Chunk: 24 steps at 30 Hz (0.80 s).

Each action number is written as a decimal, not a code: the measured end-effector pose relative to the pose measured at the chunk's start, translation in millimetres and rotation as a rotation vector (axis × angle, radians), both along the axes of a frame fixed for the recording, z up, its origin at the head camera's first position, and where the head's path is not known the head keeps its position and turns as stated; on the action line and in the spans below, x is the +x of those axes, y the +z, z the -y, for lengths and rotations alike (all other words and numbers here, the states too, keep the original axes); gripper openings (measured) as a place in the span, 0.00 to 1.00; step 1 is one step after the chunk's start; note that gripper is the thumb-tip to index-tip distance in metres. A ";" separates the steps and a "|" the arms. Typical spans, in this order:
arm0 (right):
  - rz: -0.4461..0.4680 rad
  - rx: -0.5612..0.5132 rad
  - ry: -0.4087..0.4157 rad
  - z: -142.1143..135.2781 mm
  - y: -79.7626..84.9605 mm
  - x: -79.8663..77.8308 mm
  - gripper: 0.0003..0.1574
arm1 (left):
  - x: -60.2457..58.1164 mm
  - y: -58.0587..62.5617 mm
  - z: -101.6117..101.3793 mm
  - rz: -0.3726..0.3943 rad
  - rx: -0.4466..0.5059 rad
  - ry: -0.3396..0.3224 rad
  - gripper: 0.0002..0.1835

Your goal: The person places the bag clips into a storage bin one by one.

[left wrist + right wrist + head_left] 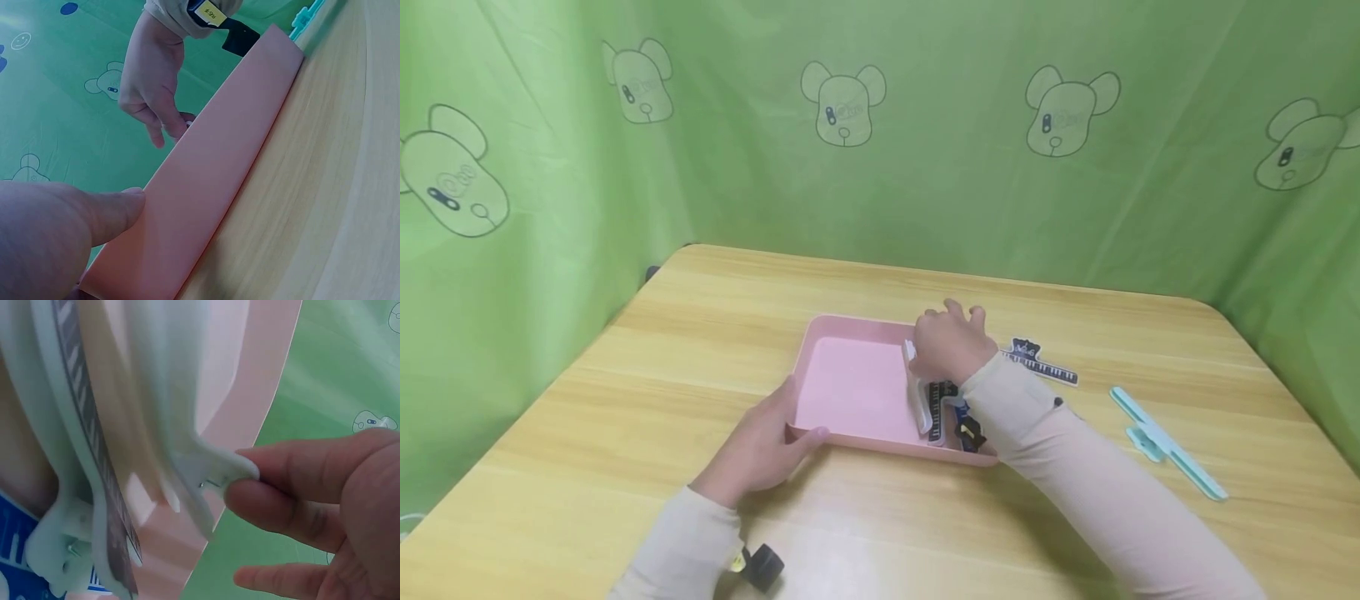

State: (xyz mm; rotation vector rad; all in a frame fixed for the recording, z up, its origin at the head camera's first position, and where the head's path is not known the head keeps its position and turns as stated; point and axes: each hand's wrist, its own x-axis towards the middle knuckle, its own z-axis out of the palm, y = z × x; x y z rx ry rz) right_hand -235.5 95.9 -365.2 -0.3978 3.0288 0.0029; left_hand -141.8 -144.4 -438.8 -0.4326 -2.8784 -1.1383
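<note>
A pink tray (850, 387) sits on the wooden table. My left hand (763, 442) grips its near left corner, the thumb (115, 212) against the outside of the wall in the left wrist view. Over the tray's right part, my right hand (953, 342) pinches the tab of a long white clip (169, 394) between thumb and finger. Beside that clip in the tray lies a clip with a piano-key pattern (935, 414). Farther right in the tray is a dark blue and black clip (970, 435), partly hidden by the right sleeve.
Right of the tray, another piano-key clip (1054, 370) lies on the table. A mint-green long clip (1183, 458) rests nearer the table's right side. A green curtain (925, 208) with bear faces hangs behind the table.
</note>
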 end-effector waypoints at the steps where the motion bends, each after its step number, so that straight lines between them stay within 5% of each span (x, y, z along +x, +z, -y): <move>1: 0.005 0.002 0.003 0.0 -0.2 0.5 0.15 | 0.0 -0.1 -0.1 0.000 -0.001 -0.001 0.40; 24: 0.118 0.057 -0.023 2.0 -3.0 3.8 0.22 | -0.8 -1.1 0.9 0.000 -0.001 -0.006 0.40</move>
